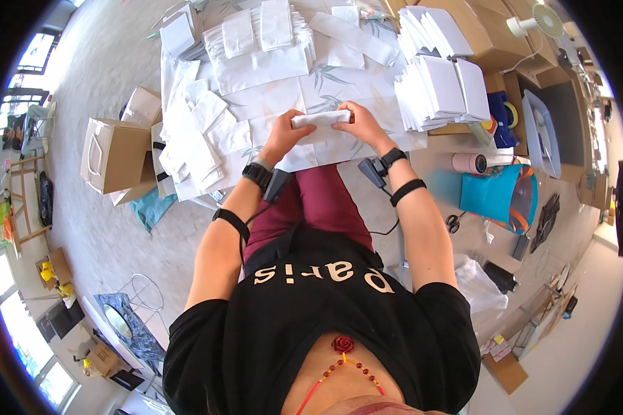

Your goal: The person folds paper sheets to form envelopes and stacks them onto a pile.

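Between my hands, over the near part of the table, is a narrow white folded packet point(321, 120), soft-looking like folded cloth or paper. My left hand point(282, 133) grips its left end, the thumb lying along the near side. My right hand point(362, 125) pinches the right end. Left of my left hand, loose white folded pieces point(199, 138) lie spread in an overlapping heap. Beyond my hands a row of white flat pieces point(259, 62) is stacked, with folded packets on top. What is inside the held packet, if anything, cannot be seen.
White card-like stacks point(436, 90) stand at the table's right edge. The patterned tablecloth point(339, 149) shows beneath my hands. Cardboard boxes point(114, 158) sit on the left. A pink tumbler point(469, 163), a blue bag point(495, 197) and a small fan point(543, 24) are on the right.
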The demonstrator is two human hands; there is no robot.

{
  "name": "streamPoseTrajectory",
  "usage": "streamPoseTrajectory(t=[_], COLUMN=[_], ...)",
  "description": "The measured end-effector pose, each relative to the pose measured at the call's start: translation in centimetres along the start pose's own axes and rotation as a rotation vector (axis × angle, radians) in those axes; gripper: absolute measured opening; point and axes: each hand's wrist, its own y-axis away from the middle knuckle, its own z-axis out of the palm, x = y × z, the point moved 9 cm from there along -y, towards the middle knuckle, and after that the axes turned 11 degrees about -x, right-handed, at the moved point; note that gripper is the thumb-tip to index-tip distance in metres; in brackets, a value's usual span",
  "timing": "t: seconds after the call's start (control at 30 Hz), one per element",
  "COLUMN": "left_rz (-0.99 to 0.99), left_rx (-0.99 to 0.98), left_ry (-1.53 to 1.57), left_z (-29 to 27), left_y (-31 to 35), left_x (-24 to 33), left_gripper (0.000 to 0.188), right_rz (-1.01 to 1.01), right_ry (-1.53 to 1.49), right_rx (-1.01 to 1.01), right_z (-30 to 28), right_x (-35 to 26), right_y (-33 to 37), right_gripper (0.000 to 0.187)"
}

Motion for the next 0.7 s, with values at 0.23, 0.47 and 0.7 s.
streamPoseTrajectory(t=[0.23,0.47,0.7], left_rz=[-0.108,0.213,0.383], left_rx=[-0.118,0.257,0.226], left_ry=[0.805,0.066,-0.061], left_z=[2.0,-2.9,-2.4], left_y=[1.2,1.4,2.8], left_x=[-3.2,4.3,2.8], left_gripper=[0.031,0.025,0.023], right_rz=[0.081,-0.158,-0.338], right_ry=[-0.554,0.098,0.072], right_rx=[-0.048,0.337,0.416], right_z=[4.6,1.9,4.0], right_x=[1.3,-6.0,-2.8], right_y=[-0.2,0.3,0.7], right_gripper=[0.038,0.026,0.026])
